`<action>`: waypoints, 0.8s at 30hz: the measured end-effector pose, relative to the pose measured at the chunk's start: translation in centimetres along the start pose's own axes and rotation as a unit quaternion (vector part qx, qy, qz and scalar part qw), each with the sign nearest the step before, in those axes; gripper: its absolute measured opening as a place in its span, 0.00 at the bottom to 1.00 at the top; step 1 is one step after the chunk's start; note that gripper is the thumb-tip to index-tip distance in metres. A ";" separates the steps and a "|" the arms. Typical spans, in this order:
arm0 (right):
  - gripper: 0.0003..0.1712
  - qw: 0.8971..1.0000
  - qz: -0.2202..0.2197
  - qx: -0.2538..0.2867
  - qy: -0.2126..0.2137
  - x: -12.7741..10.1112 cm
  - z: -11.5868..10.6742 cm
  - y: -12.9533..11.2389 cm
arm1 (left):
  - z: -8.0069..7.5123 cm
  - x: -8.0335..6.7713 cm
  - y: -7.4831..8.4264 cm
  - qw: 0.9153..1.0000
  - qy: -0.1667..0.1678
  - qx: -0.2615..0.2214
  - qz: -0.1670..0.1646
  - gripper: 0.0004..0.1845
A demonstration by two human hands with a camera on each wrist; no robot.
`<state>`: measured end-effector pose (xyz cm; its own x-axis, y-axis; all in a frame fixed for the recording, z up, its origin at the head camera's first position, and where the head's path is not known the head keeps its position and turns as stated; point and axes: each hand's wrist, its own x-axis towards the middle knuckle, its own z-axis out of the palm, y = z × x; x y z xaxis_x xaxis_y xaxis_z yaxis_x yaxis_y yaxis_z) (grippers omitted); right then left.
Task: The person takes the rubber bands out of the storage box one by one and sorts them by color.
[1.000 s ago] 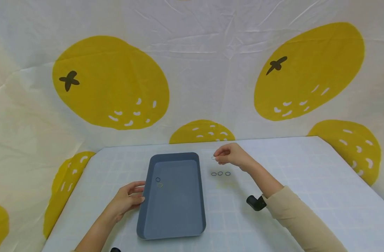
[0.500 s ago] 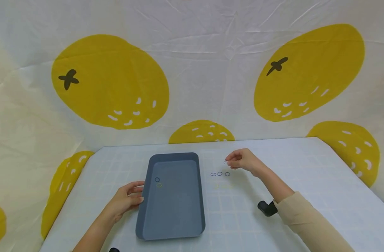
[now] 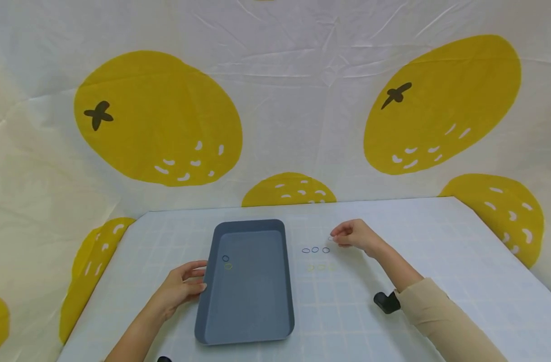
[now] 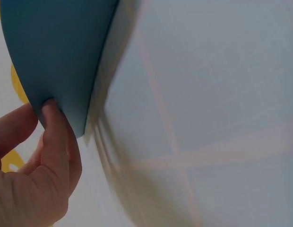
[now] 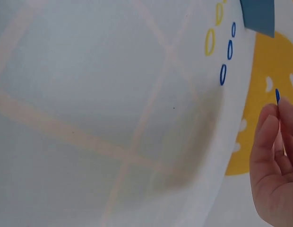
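Note:
My left hand holds the left rim of a blue-grey rectangular tray; in the left wrist view a fingertip presses the tray's outer wall. Inside the tray lie one blue rubber band and one yellow rubber band, close together. To the right of the tray, my right hand pinches a thin blue rubber band between thumb and fingertips, above the table. Just below that hand in the head view, three blue rubber bands lie in a row, with a row of yellow rubber bands nearer me.
A white checked cloth covers the table. Behind it hangs a white curtain with large yellow fruit prints. A black wrist camera sticks out beside the right sleeve.
My right hand has moved right, away from the tray, and slightly nearer me, with the blue rubber band still pinched. The left hand and the tray stay almost where they were.

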<state>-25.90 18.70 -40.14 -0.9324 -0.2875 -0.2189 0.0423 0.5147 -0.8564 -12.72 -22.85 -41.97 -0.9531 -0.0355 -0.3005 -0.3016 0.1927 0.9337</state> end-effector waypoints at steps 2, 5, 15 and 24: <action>0.11 1.000 0.007 -0.001 0.003 0.0 0.0 0.3 | 0.0 0.0 0.0 1.000 -0.002 -0.002 0.000 0.32; 0.11 1.000 0.005 -0.003 0.004 -0.1 0.0 0.8 | 0.0 0.1 -0.1 1.000 -0.004 -0.004 0.001 0.32; 0.08 1.000 -0.003 -0.021 -0.007 0.2 0.7 2.4 | 0.0 0.0 0.1 1.000 0.000 0.004 0.000 0.32; 0.06 0.998 0.006 -0.059 0.007 0.5 1.1 2.7 | 0.0 0.1 0.0 1.000 0.006 0.008 -0.003 0.32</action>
<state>-25.80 19.04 -43.10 -0.9374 -0.2695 -0.2206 0.0110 0.6101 -0.7922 -12.85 -22.82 -42.06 -0.9513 -0.0484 -0.3045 -0.3078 0.2086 0.9283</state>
